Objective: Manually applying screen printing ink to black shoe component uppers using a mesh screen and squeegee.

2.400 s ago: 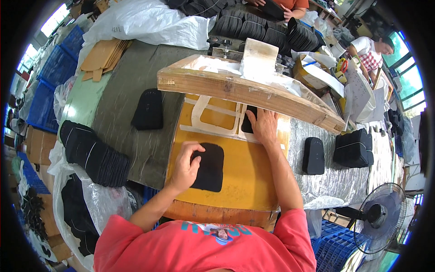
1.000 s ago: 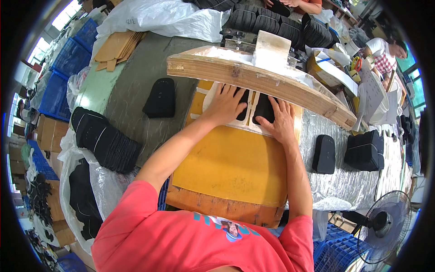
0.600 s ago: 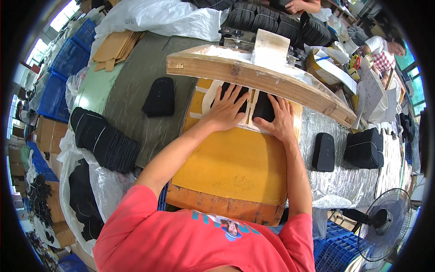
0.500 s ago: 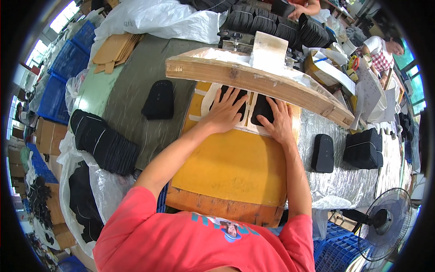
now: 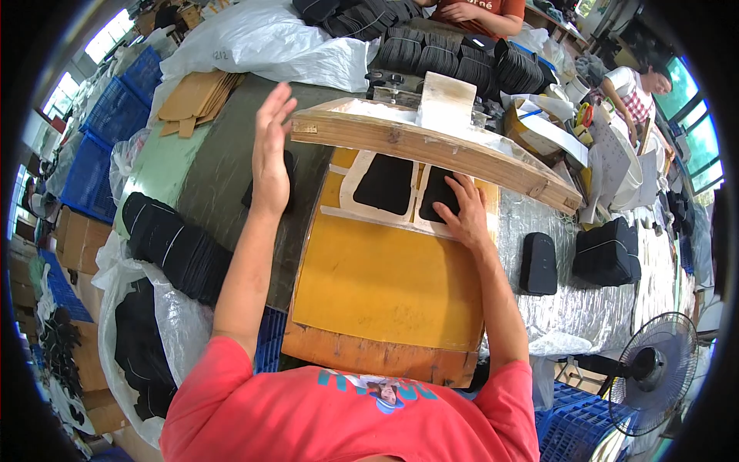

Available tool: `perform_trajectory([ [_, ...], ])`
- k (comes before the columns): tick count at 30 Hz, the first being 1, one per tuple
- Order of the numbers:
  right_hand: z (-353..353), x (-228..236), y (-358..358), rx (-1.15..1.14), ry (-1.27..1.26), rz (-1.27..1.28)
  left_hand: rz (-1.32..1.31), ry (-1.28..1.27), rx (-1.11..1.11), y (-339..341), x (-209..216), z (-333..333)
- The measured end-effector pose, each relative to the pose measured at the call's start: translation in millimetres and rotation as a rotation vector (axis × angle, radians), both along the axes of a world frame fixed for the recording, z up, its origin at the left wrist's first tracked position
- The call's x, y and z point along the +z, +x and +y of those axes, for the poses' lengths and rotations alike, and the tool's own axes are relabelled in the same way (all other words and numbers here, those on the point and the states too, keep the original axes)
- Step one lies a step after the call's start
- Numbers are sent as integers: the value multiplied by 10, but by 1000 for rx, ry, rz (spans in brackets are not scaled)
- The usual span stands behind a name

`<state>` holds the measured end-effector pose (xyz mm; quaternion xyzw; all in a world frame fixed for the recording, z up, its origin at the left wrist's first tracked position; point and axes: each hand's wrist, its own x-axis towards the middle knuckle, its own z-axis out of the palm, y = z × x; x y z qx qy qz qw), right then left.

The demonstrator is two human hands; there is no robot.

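Note:
My left hand (image 5: 271, 158) is raised with its fingers stretched out, holding nothing, beside the left end of a wooden frame (image 5: 431, 148). Partly behind it on the table is a black padded piece or small pile (image 5: 289, 171). My right hand (image 5: 465, 209) lies open with its fingertips on a flat black piece (image 5: 436, 192), set in a cream-coloured template (image 5: 351, 199). A second flat black piece (image 5: 383, 185) sits in the template's left opening, untouched. The template rests on a yellow board (image 5: 392, 285). The tilted frame stands over its far edge.
Stacked black pieces (image 5: 173, 246) lie at the left, and more piles (image 5: 539, 264) at the right. Brown cardboard pieces (image 5: 196, 100) and a white sack (image 5: 269, 48) are at the far left. A fan (image 5: 654, 369) stands lower right. Across the table is a co-worker's arm (image 5: 493, 19).
My left hand has lifted off the left black piece and swung left, uncovering it. My right hand stays on the right piece. The co-worker's hands have shifted.

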<state>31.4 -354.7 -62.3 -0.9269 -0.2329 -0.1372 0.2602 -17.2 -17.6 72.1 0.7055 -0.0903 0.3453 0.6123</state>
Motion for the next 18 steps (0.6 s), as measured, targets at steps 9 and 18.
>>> perform_trajectory([
  [9,-1392,367,207,-396,439,-16,271,182,-252,-548,-627,86],
  [18,203,954,962,-111,-131,-455,508,159,-177,-704,-1331,-29],
])
